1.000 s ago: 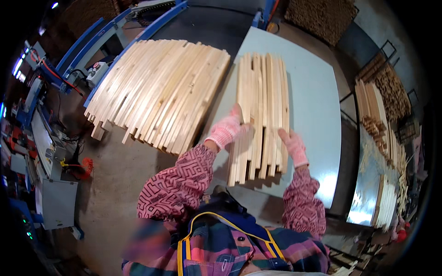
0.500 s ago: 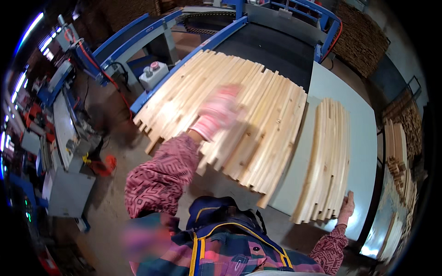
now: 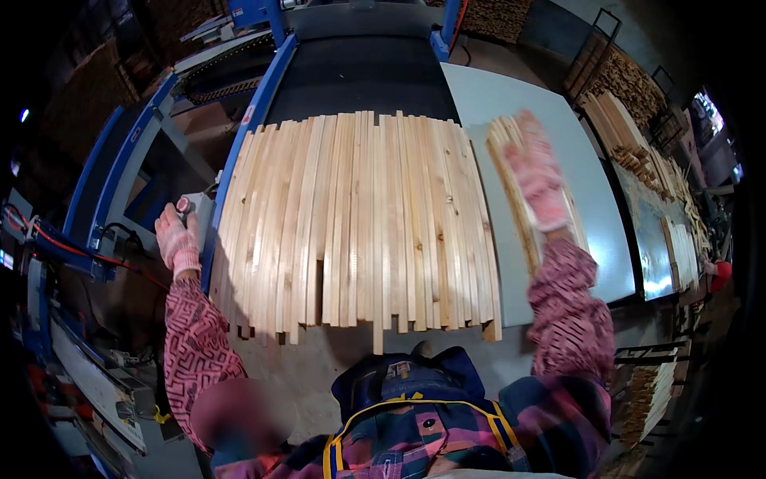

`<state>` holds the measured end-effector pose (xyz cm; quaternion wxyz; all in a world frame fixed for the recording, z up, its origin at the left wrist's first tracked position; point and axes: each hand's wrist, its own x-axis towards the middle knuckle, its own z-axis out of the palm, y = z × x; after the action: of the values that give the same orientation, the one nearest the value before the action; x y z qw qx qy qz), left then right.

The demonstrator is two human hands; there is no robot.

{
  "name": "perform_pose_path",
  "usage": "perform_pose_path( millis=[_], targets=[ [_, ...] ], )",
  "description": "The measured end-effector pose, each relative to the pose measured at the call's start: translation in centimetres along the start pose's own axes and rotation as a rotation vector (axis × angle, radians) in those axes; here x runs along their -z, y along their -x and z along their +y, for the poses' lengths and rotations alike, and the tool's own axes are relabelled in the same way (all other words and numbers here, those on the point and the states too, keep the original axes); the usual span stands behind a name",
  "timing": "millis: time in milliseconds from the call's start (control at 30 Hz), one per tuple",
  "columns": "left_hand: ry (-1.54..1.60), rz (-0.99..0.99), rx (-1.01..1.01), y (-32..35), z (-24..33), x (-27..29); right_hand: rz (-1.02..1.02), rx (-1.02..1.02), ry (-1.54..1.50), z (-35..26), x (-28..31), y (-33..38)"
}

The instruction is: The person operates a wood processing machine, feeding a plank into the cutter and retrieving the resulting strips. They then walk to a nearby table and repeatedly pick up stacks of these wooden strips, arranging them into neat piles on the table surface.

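Note:
My left hand, in a pinkish-white glove, rests at a small light control box beside the blue rail. Its fingers stretch out near a round button; whether they press it is not clear. On the side table, my right hand, gloved alike and a little blurred, lies with extended fingers over a narrow group of wooden strips, hiding much of it. Between my arms a wide layer of pale wooden strips lies side by side, its near ends uneven.
A black conveyor belt runs under the wide layer toward a blue-framed machine. The smooth grey side table stands at its right. Farther right are stacked timber and a metal-topped surface. Red hose hangs at left.
My left hand has gone from above the wide layer to the control box. My right hand has shifted from the narrow group's near end onto its top. The view has turned.

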<state>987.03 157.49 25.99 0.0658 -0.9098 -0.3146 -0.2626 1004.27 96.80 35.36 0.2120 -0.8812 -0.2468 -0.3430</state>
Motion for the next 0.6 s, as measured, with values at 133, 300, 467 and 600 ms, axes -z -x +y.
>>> perform_pose_path(
  millis=[133,300,467,600],
  targets=[
    [-0.052,0.061,-0.159,1.2,3.4,0.4,-0.429,0.004,0.362,-5.5,-12.3,2.3],
    [-0.176,0.109,-0.139,2.4,0.8,-0.4,-0.551,-0.048,0.045,-8.3,-14.0,2.7],
    [-0.121,0.118,-0.124,2.5,1.4,-0.7,-0.29,-0.099,-0.043,-7.1,-5.8,8.2],
    [-0.063,0.125,-0.09,2.2,2.1,-0.2,-0.183,-0.292,-0.034,-2.0,-0.7,13.3]
  ],
)
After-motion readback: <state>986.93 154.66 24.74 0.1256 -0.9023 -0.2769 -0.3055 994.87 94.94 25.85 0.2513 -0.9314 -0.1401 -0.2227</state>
